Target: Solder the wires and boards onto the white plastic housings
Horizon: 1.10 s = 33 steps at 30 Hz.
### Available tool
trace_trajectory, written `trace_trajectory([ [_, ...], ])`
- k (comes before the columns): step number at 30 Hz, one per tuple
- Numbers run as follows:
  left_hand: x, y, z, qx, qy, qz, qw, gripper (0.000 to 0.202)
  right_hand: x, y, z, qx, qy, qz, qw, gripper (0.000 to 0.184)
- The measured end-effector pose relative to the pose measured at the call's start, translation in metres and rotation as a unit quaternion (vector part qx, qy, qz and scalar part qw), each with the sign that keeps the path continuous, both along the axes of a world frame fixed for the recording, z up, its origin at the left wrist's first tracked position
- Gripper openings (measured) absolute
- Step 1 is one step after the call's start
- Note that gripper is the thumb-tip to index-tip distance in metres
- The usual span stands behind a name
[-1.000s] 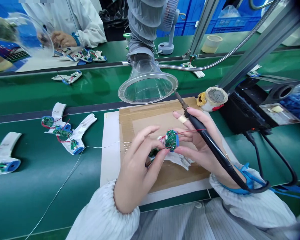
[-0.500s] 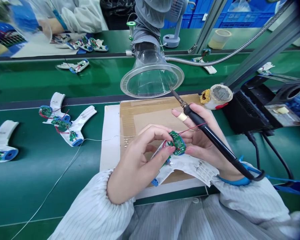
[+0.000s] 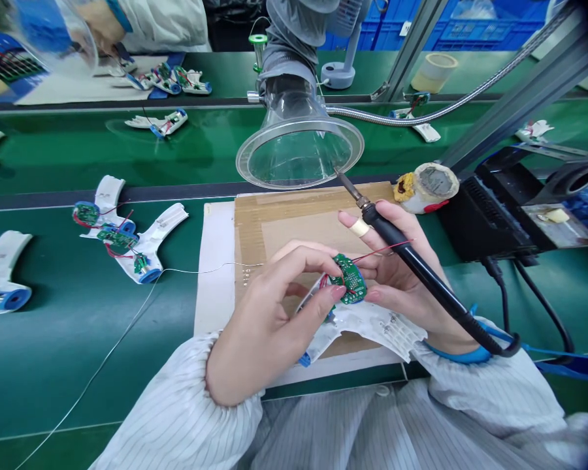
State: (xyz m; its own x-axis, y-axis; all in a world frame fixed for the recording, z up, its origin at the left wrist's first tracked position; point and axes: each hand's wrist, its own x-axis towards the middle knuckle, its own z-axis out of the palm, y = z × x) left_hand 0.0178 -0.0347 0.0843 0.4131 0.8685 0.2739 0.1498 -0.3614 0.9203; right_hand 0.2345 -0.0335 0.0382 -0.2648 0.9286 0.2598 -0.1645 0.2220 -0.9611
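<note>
Thumb and fingers of my left hand [image 3: 274, 307] pinch the left edge of a small green circuit board [image 3: 351, 277]. At its right edge, the thumb and a finger of my right hand [image 3: 406, 287] also touch the board. A black soldering iron [image 3: 411, 261] rests across my right hand, its metal tip pointing up and left towards the clear funnel-shaped hood [image 3: 300, 156]. A thin red wire [image 3: 382, 249] runs from the board to the right. Beneath the board is a white plastic housing [image 3: 377, 326] with blue end parts, partly hidden by my hands.
A cardboard sheet [image 3: 249, 222] lies under my hands. Several white housings with boards [image 3: 120, 238] sit at left, near a thin solder wire [image 3: 122, 339]. A black soldering station [image 3: 463, 215] stands at right. Behind runs a green belt [image 3: 206, 150]; a co-worker's hand [image 3: 98, 26] is beyond.
The housings on the green belt have shifted to the right, and one more shows at the left edge. The co-worker's hand has moved. My hands keep nearly the same hold.
</note>
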Motion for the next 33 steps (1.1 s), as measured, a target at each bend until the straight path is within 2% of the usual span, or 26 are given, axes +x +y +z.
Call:
trace_trajectory([
  [6,0.001,-0.002,-0.001,0.073,0.045,0.009,0.996,0.016,0.003,0.0,0.002,0.031,-0.011,-0.02,0.999,0.095],
  [10,0.002,-0.004,-0.003,0.122,0.067,0.006,0.99,0.018,0.004,-0.003,0.002,0.049,-0.022,-0.055,0.997,0.094],
  [15,0.002,-0.01,-0.003,0.238,0.136,0.078,0.959,0.02,0.006,-0.006,0.004,0.063,-0.04,-0.085,0.994,0.09],
  [20,0.003,-0.01,-0.006,0.292,0.178,0.088,0.936,0.017,0.006,-0.006,0.006,0.102,-0.05,-0.105,0.988,0.084],
  [26,0.008,-0.007,-0.007,0.272,0.187,0.101,0.939,0.009,0.005,-0.007,0.01,0.102,-0.011,-0.091,0.991,0.086],
  [29,0.008,-0.007,-0.004,0.221,0.16,0.089,0.958,0.009,0.006,-0.008,0.012,0.103,-0.021,-0.096,0.99,0.084],
  [33,0.007,-0.005,0.0,0.13,0.111,0.043,0.984,0.013,0.007,-0.008,0.013,0.117,-0.022,-0.101,0.988,0.086],
])
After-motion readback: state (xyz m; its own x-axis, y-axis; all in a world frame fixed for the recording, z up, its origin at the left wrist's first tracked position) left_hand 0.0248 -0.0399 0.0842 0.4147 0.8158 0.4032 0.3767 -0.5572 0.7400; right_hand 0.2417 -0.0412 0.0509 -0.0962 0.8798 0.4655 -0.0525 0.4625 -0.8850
